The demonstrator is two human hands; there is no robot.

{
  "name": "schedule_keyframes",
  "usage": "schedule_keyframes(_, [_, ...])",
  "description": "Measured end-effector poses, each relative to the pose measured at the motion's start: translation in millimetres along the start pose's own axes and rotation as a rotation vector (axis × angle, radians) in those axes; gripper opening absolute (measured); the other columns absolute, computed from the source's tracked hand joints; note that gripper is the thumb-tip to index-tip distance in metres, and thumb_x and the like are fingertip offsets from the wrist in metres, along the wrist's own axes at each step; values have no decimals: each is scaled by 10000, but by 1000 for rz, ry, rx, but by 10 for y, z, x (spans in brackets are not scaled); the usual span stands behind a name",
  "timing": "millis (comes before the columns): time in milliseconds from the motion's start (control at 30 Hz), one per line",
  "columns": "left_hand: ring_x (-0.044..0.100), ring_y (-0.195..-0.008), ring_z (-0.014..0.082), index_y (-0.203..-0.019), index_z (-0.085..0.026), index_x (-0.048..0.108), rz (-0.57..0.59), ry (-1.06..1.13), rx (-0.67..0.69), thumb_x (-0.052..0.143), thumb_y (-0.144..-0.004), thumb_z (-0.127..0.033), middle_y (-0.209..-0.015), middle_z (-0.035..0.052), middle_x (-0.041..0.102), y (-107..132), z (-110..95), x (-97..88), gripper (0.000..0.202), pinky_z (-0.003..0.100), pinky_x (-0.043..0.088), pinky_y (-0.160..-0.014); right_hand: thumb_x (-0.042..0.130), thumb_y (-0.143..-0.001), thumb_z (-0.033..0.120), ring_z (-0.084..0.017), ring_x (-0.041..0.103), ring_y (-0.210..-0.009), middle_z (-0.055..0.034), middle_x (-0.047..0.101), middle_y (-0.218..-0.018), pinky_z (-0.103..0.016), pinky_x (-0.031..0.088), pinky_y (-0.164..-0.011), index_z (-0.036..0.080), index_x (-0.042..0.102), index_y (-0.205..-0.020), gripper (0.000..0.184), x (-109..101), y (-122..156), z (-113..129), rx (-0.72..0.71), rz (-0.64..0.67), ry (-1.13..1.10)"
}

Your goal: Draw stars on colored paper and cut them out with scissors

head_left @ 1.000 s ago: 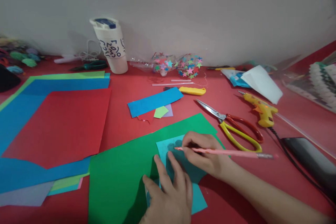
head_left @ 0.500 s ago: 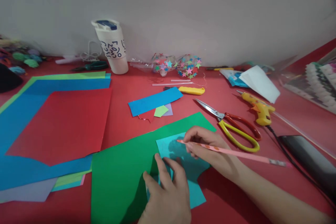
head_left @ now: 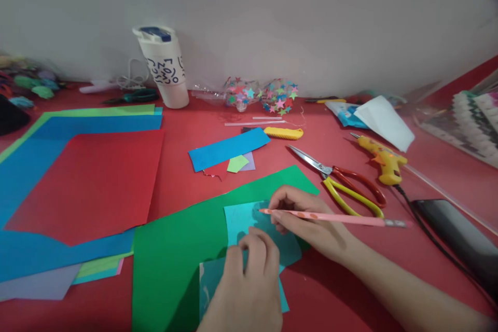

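My right hand (head_left: 307,223) grips a pink pencil (head_left: 338,217), its tip resting on a small teal paper (head_left: 243,220). The teal paper lies on a large green sheet (head_left: 182,254) near the table's front. My left hand (head_left: 247,285) rests below it, fingers curled and pinching the teal paper's lower part, where a paler underside (head_left: 210,280) shows. Both hands are close together over the paper.
Red and yellow scissors (head_left: 346,187), a yellow glue gun (head_left: 383,158), a yellow cutter (head_left: 283,133) and a blue paper strip (head_left: 227,149) lie behind. Red and blue sheets (head_left: 85,181) are stacked left. A white tumbler (head_left: 165,67) stands by the wall. A black device (head_left: 455,238) sits right.
My left hand went from flat fingers to a curled pinch and lifted or shifted the teal paper's lower part leftward, showing its pale underside. The pencil stays on the paper.
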State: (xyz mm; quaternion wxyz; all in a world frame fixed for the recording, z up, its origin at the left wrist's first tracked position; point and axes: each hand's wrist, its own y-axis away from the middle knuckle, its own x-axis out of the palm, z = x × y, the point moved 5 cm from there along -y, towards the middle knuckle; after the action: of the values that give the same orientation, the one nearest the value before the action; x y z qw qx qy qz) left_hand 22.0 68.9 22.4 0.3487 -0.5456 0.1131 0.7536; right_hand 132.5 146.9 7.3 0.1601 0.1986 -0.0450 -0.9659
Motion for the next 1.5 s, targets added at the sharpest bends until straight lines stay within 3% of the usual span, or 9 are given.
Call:
schedule_keyframes(133, [562,-866,223,-1090,-206,648,-11,51,34,384,-847,-230,-1079,97,642,10,-36,34,360,307,452,-590,501,-839,318,-121,567,-568,14,584,-654,-228,456,-511,203,523,-772,135,45,20,-13,16,71,-115])
schedule_keyframes(233, [566,-839,224,-1136,-198,623,-14,34,58,387,-849,-240,-1121,108,641,32,-79,77,374,315,423,-584,476,-829,297,-98,491,-457,42,543,-575,-209,412,-433,211,479,-761,110,-18,-13,-11,28,23,-215])
schedule_keyframes(333, [564,-862,216,-1102,-140,636,-53,17,91,369,-847,-211,-1083,127,656,45,-117,85,376,323,416,-669,530,-720,192,-100,478,-507,38,522,-598,-211,399,-461,203,497,-696,42,-82,-44,33,-69,-70,-87])
schedule_keyframes(467, [568,-921,230,-1070,-112,639,-112,40,92,341,-846,-181,-995,118,678,47,-132,70,379,348,400,-735,504,-708,119,-106,479,-529,35,534,-587,-208,363,-467,203,497,-639,109,-22,-54,24,-169,-48,99])
schedule_keyframes(667, [603,-900,246,-1047,-85,629,-155,61,71,353,-805,-118,-942,138,692,19,-109,33,369,351,423,-715,506,-744,129,-108,474,-541,35,535,-582,-206,333,-469,204,479,-639,131,16,-51,-32,-229,-72,248])
schedule_keyframes(1000, [612,-867,248,-1062,-53,618,-136,-1,118,331,-811,-114,-984,151,685,13,-144,38,387,349,431,-668,510,-762,150,-100,451,-509,44,519,-554,-206,324,-452,201,478,-617,157,17,-60,-24,-200,-22,203])
schedule_keyframes(1267, [597,-865,238,-1057,-76,625,-122,5,116,357,-840,-188,-980,152,682,7,-141,56,362,350,424,-672,510,-769,163,-121,528,-539,36,533,-578,-212,360,-461,213,465,-677,113,4,-50,-46,-164,-39,159])
schedule_keyframes(1500, [600,-871,235,-1052,-90,625,-113,10,113,339,-825,-136,-970,133,689,10,-141,59,368,348,424,-675,520,-758,166,-102,451,-518,44,499,-564,-200,318,-450,207,458,-635,143,-3,-41,-22,-205,-46,224])
